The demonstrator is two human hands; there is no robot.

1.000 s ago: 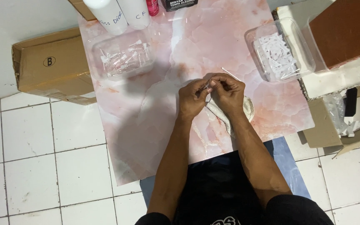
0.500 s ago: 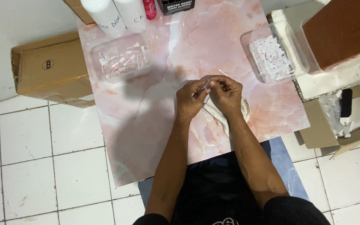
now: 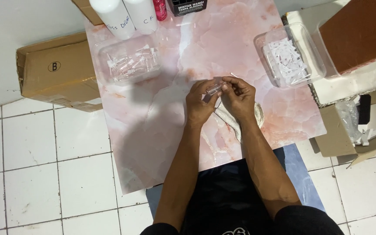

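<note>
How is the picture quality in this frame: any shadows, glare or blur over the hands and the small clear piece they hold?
Head view: even, soft overhead light. A faint shadow of the arms falls on the pink marbled table left of the left hand. The right hand is sharp, without motion blur. The small clear piece is too tiny to resolve. Mild glare on the clear tray. Slight wide-angle bend at the edges.
</note>
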